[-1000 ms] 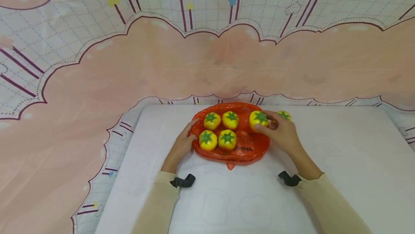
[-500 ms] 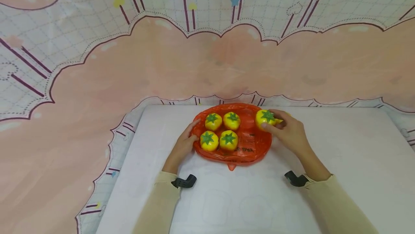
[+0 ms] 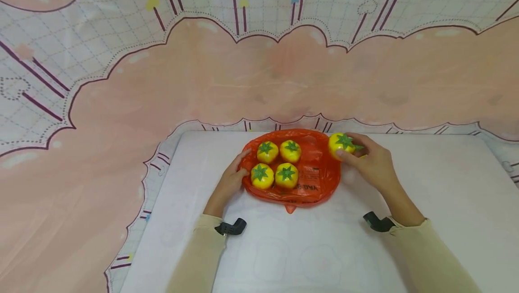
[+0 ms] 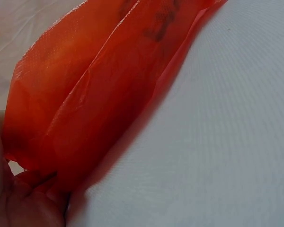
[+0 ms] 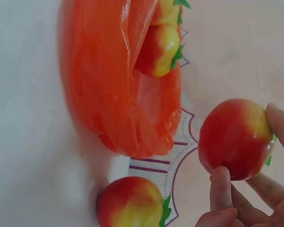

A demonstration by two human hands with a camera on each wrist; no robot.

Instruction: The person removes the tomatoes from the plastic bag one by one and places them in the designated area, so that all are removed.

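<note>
A red plastic bag point(image 3: 312, 194) lies opened out like a shallow bowl on the white table. Several yellow-and-red toy tomatoes point(image 3: 286, 175) with green star-shaped tops sit in its left half. My left hand point(image 3: 229, 182) holds the bag's left rim, fingers over the edge; in the left wrist view, the bag's film point(image 4: 99, 113) is by the fingers. Another toy tomato point(image 5: 236, 139) is gripped between the thumb and fingers of my right hand point(image 3: 373, 160), raised at the bag's right rim. A further toy tomato point(image 5: 132, 203) rests on the table, mostly hidden behind that hand in the head view.
The white table point(image 3: 446, 194) extends around the bag on both sides and in front. A patterned cloth backdrop point(image 3: 259, 81) with pink cloud shapes rises behind the table's far edge. Dark cameras point(image 3: 230, 226) sit on both wrists.
My right hand has moved right with the toy tomato, from over the bag's right part to its right rim. My left hand stays on the left rim, and the tomatoes in the bag keep their places.
</note>
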